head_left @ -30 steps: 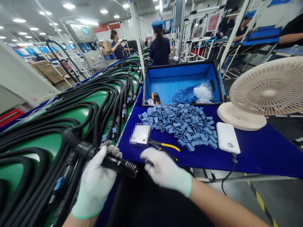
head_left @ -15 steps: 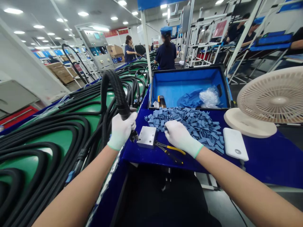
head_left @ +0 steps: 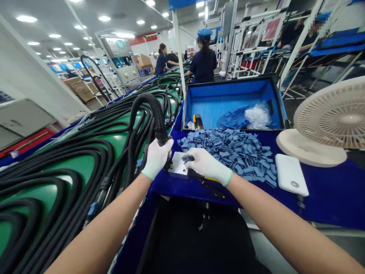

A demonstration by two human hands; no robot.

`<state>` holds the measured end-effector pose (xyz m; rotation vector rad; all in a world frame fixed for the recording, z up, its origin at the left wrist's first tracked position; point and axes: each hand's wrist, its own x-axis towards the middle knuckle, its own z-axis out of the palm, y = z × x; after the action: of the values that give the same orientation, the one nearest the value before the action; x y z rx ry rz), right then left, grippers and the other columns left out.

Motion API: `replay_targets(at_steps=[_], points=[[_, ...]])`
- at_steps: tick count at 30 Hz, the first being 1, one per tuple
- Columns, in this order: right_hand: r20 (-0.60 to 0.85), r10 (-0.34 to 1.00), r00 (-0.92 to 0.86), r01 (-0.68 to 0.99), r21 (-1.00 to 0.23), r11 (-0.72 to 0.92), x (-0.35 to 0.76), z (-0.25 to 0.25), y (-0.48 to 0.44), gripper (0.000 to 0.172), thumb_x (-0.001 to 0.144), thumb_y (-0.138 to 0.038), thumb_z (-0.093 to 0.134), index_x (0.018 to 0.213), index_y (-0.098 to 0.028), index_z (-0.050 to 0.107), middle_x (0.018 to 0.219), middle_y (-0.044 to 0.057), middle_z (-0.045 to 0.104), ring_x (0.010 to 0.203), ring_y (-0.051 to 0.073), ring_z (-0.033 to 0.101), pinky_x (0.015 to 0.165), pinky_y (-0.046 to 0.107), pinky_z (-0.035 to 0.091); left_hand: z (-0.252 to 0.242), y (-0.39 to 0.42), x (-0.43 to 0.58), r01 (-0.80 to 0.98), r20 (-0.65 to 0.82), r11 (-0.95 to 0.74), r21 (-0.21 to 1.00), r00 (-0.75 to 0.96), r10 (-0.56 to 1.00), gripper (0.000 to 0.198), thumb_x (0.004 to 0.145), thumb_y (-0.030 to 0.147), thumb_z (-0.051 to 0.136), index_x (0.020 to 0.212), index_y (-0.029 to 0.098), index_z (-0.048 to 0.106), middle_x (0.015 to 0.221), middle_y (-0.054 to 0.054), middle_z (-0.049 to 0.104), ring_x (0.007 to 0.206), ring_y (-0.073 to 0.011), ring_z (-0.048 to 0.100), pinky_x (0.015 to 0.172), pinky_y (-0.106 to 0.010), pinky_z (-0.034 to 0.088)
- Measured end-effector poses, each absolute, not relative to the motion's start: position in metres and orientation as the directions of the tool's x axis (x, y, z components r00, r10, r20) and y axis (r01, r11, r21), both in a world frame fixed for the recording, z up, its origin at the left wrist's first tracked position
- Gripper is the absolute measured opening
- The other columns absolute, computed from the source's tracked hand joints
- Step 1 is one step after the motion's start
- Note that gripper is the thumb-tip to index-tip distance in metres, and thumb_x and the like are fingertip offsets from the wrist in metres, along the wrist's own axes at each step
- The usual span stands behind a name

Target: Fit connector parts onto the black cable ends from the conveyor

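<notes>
My gloved left hand (head_left: 156,156) is wrapped round the end of a black corrugated hose (head_left: 159,121), whose lower tip points down beside a metal block (head_left: 179,173). Over that block, my gloved right hand (head_left: 201,163) pinches a small blue plastic clip (head_left: 187,157) between thumb and fingers. A large heap of similar blue clips (head_left: 236,152) lies just behind and to the right of this hand. Yellow-and-black pliers (head_left: 211,184) rest under the right hand and wrist, partly covered.
Long black hoses lie on a green conveyor (head_left: 114,139) at left. A blue crate (head_left: 205,95) with plastic bags stands behind the clips. At right are a beige fan (head_left: 313,146) and a white power bank (head_left: 291,175). Co-workers (head_left: 203,61) stand farther back.
My right hand has moved left from the heap to above the metal block, with a blue clip in its fingers. The left hand still grips the hose.
</notes>
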<state>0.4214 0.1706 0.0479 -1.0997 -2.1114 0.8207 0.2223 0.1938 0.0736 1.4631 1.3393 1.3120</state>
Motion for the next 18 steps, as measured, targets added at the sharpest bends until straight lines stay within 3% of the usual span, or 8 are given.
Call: replay_targets(at_steps=[3, 6, 10, 18], points=[[0.187, 0.843, -0.504, 0.417, -0.802, 0.427, 0.404, 0.051, 0.182, 0.013, 0.088, -0.025, 0.061, 0.089, -0.016, 0.071, 0.085, 0.003, 0.069, 0.073, 0.015, 0.06, 0.069, 0.026, 0.043, 0.077, 0.195, 0.219, 0.28, 0.248, -0.229, 0.932, -0.032, 0.968, 0.025, 0.084, 0.037, 0.069, 0.094, 0.015, 0.067, 0.067, -0.002, 0.065, 0.063, -0.0177, 0.059, 0.065, -0.03, 0.046], [0.194, 0.836, -0.513, 0.417, -0.795, 0.44, 0.391, 0.051, 0.195, 0.02, 0.088, -0.031, 0.063, 0.075, -0.016, 0.063, 0.068, -0.002, 0.059, 0.062, 0.012, 0.049, 0.061, 0.025, 0.035, 0.08, 0.196, 0.217, 0.311, 0.27, -0.259, 0.915, 0.008, 0.963, 0.024, 0.083, 0.036, 0.07, 0.094, 0.015, 0.069, 0.075, -0.003, 0.067, 0.071, -0.0181, 0.059, 0.072, -0.03, 0.047], [0.195, 0.827, -0.528, 0.404, -0.798, 0.447, 0.379, 0.046, 0.208, 0.032, 0.082, -0.038, 0.07, 0.064, -0.016, 0.056, 0.059, -0.005, 0.044, 0.059, 0.01, 0.039, 0.057, 0.026, 0.028, 0.082, 0.196, 0.216, 0.308, 0.262, -0.264, 0.914, 0.049, 0.964, 0.028, 0.082, 0.036, 0.07, 0.099, 0.014, 0.069, 0.083, -0.004, 0.068, 0.079, -0.0194, 0.061, 0.078, -0.031, 0.048], [0.112, 0.833, -0.542, 0.399, -0.838, 0.372, 0.375, 0.038, 0.217, 0.042, 0.08, -0.055, 0.069, 0.069, -0.014, 0.067, 0.061, -0.003, 0.053, 0.057, 0.01, 0.045, 0.055, 0.024, 0.034, 0.084, 0.191, 0.215, 0.228, 0.26, -0.274, 0.934, 0.091, 0.961, 0.035, 0.085, 0.039, 0.07, 0.107, 0.013, 0.068, 0.087, -0.006, 0.068, 0.084, -0.0202, 0.062, 0.083, -0.033, 0.05]])
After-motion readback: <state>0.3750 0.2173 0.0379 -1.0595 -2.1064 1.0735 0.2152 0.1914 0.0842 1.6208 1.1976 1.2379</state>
